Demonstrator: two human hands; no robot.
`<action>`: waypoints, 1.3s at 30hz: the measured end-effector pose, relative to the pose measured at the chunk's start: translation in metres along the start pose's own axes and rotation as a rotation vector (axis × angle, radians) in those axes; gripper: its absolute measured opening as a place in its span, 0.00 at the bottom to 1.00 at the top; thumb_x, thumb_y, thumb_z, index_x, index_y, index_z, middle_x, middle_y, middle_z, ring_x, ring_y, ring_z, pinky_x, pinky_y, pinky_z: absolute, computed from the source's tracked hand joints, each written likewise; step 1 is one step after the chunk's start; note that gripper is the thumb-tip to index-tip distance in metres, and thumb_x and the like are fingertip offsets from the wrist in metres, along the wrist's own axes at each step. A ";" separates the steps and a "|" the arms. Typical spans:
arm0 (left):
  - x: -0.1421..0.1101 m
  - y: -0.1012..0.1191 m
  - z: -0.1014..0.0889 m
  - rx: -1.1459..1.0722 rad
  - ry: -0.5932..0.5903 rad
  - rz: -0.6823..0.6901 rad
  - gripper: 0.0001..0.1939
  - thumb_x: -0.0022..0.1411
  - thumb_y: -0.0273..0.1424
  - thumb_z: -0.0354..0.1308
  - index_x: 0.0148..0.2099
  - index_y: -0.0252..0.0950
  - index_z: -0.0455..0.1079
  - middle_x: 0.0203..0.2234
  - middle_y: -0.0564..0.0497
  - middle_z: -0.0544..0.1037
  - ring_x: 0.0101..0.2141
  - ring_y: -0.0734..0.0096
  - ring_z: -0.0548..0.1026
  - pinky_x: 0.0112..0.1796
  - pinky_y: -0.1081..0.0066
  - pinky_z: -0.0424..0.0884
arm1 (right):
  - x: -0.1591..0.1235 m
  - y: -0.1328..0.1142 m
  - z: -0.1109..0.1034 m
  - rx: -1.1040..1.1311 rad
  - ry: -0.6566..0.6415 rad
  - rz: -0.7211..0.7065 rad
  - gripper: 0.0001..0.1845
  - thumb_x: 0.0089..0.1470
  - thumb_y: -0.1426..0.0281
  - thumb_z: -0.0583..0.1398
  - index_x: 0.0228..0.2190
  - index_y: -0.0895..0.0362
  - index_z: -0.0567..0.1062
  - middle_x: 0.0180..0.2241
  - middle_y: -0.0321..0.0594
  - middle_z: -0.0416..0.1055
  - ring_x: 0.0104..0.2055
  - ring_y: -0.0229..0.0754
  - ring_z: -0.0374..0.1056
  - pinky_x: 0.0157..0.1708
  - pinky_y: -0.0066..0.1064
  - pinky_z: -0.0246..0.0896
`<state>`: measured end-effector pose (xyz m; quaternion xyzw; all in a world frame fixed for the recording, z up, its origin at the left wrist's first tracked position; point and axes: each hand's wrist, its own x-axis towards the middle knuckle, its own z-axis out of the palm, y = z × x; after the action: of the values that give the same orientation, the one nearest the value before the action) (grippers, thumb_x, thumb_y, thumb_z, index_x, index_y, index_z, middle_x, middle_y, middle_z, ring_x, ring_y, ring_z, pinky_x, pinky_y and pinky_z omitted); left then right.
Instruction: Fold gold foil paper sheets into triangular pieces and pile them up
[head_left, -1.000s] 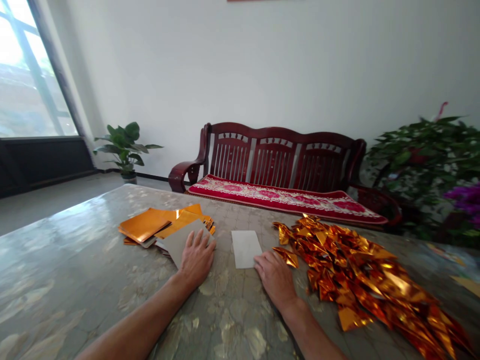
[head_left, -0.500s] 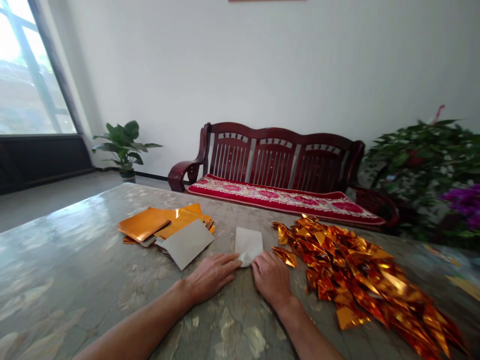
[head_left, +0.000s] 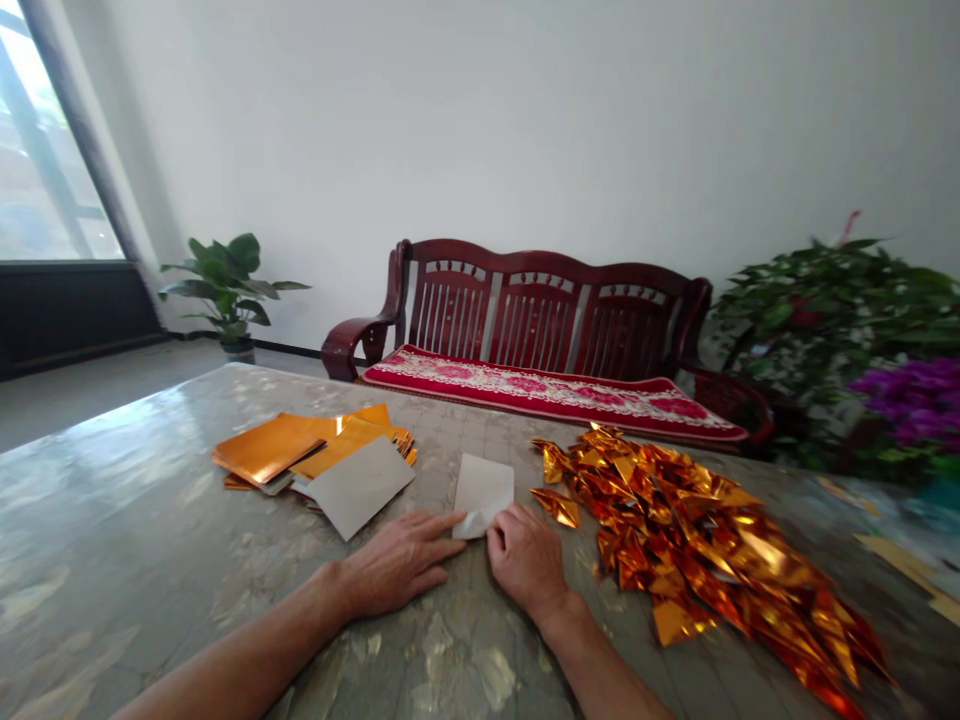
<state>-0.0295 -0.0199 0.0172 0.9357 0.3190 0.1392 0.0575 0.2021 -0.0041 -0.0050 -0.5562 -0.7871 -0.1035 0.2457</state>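
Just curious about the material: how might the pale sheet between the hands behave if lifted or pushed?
The pale sheet is probably light, as it looks paper-thin. It likely bends easily rather than staying stiff: its near end looks buckled. Pushed, it might slide readily, since the table looks glossy.

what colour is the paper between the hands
The paper looks pale grey, almost white; the head view shows it best.

- Dark-red settee (head_left: 533, 310) beyond the far edge of the bench (head_left: 97, 530), floral mat (head_left: 555, 391) on its seat
- Potted plant (head_left: 217, 270) past the far-left corner
- Purple flowers (head_left: 911, 397), blurred, apparently beyond the right end
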 end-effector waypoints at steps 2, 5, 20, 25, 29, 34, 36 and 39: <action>0.000 -0.001 0.000 -0.010 -0.008 0.007 0.23 0.67 0.33 0.51 0.63 0.44 0.63 0.65 0.49 0.62 0.60 0.58 0.67 0.60 0.58 0.63 | 0.000 -0.001 -0.001 0.017 -0.011 0.004 0.09 0.54 0.75 0.58 0.24 0.54 0.71 0.29 0.36 0.72 0.36 0.40 0.66 0.35 0.32 0.50; -0.001 -0.003 0.000 -0.048 0.010 0.013 0.25 0.67 0.31 0.51 0.65 0.44 0.62 0.64 0.50 0.64 0.60 0.61 0.67 0.61 0.61 0.62 | -0.001 -0.001 -0.006 0.081 -0.034 -0.005 0.06 0.54 0.72 0.61 0.26 0.53 0.72 0.31 0.36 0.72 0.37 0.41 0.66 0.36 0.32 0.52; -0.003 -0.009 -0.002 -0.124 -0.013 0.027 0.24 0.68 0.31 0.50 0.65 0.43 0.61 0.62 0.49 0.67 0.61 0.64 0.66 0.62 0.61 0.60 | -0.004 0.006 -0.014 0.129 -0.098 -0.084 0.03 0.56 0.71 0.62 0.30 0.51 0.76 0.33 0.34 0.74 0.39 0.40 0.65 0.40 0.31 0.54; -0.002 -0.008 -0.004 -0.154 0.009 0.036 0.22 0.68 0.30 0.50 0.63 0.43 0.64 0.60 0.49 0.70 0.60 0.65 0.68 0.61 0.63 0.62 | -0.003 0.008 -0.012 0.105 -0.086 -0.121 0.05 0.60 0.70 0.61 0.30 0.52 0.75 0.33 0.35 0.73 0.40 0.41 0.65 0.41 0.32 0.54; 0.000 -0.008 -0.004 -0.191 0.038 0.034 0.22 0.68 0.29 0.50 0.63 0.43 0.65 0.59 0.49 0.71 0.59 0.65 0.68 0.61 0.63 0.62 | -0.002 0.010 -0.008 0.088 -0.094 -0.120 0.05 0.61 0.69 0.60 0.31 0.52 0.75 0.34 0.35 0.73 0.40 0.42 0.65 0.40 0.32 0.54; 0.002 -0.011 -0.001 -0.237 0.075 0.011 0.21 0.69 0.30 0.49 0.63 0.42 0.65 0.58 0.48 0.73 0.58 0.66 0.69 0.60 0.64 0.63 | -0.002 0.012 -0.007 0.106 -0.105 -0.123 0.05 0.61 0.69 0.60 0.32 0.52 0.75 0.34 0.36 0.72 0.40 0.42 0.65 0.40 0.32 0.54; 0.003 -0.012 0.000 -0.241 0.082 0.013 0.20 0.70 0.31 0.49 0.62 0.41 0.66 0.57 0.47 0.74 0.58 0.66 0.69 0.60 0.63 0.63 | -0.001 0.012 -0.007 0.134 -0.113 -0.129 0.04 0.61 0.69 0.60 0.33 0.51 0.76 0.34 0.35 0.72 0.40 0.42 0.65 0.40 0.31 0.54; 0.008 -0.014 0.000 -0.260 0.087 0.033 0.18 0.71 0.33 0.48 0.60 0.42 0.69 0.54 0.48 0.76 0.56 0.66 0.71 0.61 0.61 0.60 | -0.001 0.012 -0.008 0.128 -0.120 -0.113 0.06 0.62 0.69 0.59 0.32 0.52 0.76 0.34 0.36 0.72 0.40 0.42 0.64 0.40 0.31 0.54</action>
<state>-0.0319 -0.0044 0.0164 0.9185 0.2852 0.2207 0.1621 0.2160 -0.0035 0.0001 -0.4992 -0.8357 -0.0332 0.2267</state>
